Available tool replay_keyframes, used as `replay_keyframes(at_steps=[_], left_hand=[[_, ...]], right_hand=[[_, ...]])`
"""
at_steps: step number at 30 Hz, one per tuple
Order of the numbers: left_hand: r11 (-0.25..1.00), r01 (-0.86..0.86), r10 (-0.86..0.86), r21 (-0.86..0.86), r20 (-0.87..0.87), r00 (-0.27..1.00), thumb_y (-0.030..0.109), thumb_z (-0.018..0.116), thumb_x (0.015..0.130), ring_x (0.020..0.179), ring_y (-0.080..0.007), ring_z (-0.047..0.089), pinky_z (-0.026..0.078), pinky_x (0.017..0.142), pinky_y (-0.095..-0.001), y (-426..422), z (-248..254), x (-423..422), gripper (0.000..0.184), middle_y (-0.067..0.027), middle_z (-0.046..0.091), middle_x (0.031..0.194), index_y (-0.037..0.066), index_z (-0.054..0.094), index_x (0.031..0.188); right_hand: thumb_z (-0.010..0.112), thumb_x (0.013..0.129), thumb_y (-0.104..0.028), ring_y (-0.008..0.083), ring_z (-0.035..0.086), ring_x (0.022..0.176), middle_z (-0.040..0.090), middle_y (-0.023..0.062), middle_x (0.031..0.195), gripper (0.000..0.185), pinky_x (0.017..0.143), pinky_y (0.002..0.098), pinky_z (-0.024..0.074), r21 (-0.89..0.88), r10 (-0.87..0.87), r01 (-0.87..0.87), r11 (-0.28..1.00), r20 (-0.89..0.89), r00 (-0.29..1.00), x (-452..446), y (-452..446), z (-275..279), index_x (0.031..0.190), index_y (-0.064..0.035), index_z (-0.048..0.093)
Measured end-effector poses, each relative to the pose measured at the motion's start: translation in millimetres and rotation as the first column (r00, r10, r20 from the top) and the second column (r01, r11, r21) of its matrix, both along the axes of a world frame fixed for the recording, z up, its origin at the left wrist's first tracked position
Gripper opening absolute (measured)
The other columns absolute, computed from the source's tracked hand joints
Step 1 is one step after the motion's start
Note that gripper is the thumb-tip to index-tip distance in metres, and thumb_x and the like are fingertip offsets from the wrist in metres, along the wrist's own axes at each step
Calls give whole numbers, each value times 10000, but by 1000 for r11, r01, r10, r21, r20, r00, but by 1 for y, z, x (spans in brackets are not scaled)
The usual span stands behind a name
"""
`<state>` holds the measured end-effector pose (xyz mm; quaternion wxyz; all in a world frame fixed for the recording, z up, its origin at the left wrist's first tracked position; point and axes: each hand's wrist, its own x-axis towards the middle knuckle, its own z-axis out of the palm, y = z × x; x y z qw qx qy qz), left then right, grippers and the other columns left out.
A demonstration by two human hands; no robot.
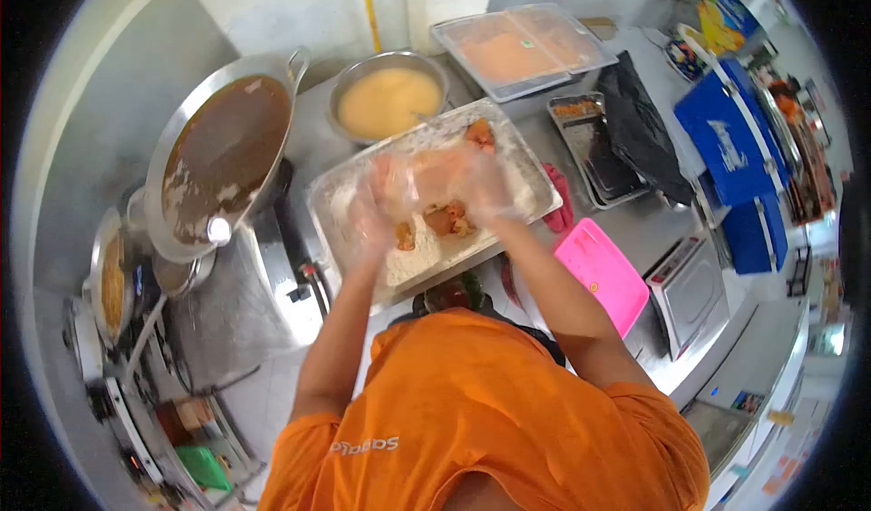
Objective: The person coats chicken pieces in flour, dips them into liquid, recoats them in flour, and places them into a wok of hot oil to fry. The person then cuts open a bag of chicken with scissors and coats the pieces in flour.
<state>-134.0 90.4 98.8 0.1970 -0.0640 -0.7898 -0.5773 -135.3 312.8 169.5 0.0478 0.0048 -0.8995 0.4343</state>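
Both hands are over a metal tray of white flour. My left hand, in a clear glove, is at the left part of the tray. My right hand, also gloved, is at its right part. Between them is a blurred, pale orange piece of meat; motion smear hides the fingers and their contact with it. Orange-brown meat pieces lie in the flour below the hands, and another piece lies near the tray's upper right.
Behind the tray stand a bowl of yellowish liquid and a lidded plastic container. At the left is a large pan of brown liquid. A pink tray, scale and black plastic are on the right.
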Motion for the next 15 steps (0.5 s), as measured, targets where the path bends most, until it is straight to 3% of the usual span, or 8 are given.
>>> replay_keyframes(at_steps=[1,2,4,8,10,11,13,15], left_hand=[[987,126,-143,104,188,972,145,503,1048,982,-132,611,508,805,-310,9,8,13,226,-23,663,1129,58,604,1231],[978,126,-153,166,163,975,136,508,1045,979,-134,605,503,807,-307,24,-1,17,211,-28,657,1130,53,608,1212],[949,119,-163,291,130,978,118,519,1039,972,-138,592,495,812,-301,50,-19,21,182,-37,646,1132,43,617,1172],[915,119,-290,386,423,859,113,531,1019,1052,-143,620,505,906,-292,45,7,47,237,-90,693,1130,26,638,1212],[816,284,-481,504,317,817,90,541,1001,1080,-145,617,501,928,-288,38,-13,49,257,-104,693,1140,27,641,1228],[752,357,-559,554,248,791,79,545,992,1094,-146,615,499,938,-286,38,-18,51,268,-110,693,1145,27,643,1236],[901,388,-433,194,429,793,7,549,931,1070,-176,628,504,924,-304,25,27,73,292,-99,684,1127,20,651,1204],[897,436,-439,68,228,869,-10,539,918,1062,-190,631,508,918,-317,-1,10,88,315,-84,674,1123,22,645,1212]], right_hand=[[635,924,-297,328,680,989,708,172,1118,459,873,412,520,123,94,-90,988,-27,995,7,-22,0,1324,-74,597],[579,965,-298,367,654,1034,693,212,1156,440,919,392,501,247,188,-175,953,-32,982,15,-44,-3,1330,-53,591],[572,975,-329,346,626,1154,645,236,1253,537,977,383,477,-259,-24,37,965,51,998,33,-72,-22,1429,-52,497],[565,975,-171,339,572,1259,621,227,1296,511,1033,386,445,-288,-177,244,926,239,955,46,-79,-35,1461,-56,457],[586,959,-180,330,593,1241,637,191,1305,514,1049,382,444,-595,-261,261,760,88,961,20,-63,-126,1441,-40,470],[587,945,-114,283,613,1204,655,155,1286,480,1032,356,457,-556,-301,302,775,97,949,38,-57,-88,1411,-34,501],[591,930,-45,217,626,1150,669,107,1261,424,996,323,474,-581,-342,346,737,122,932,67,-40,-47,1352,-35,555],[598,928,-41,178,610,1116,661,85,1249,365,959,311,483,-706,-346,346,618,151,926,85,-18,-58,1294,-48,600]])
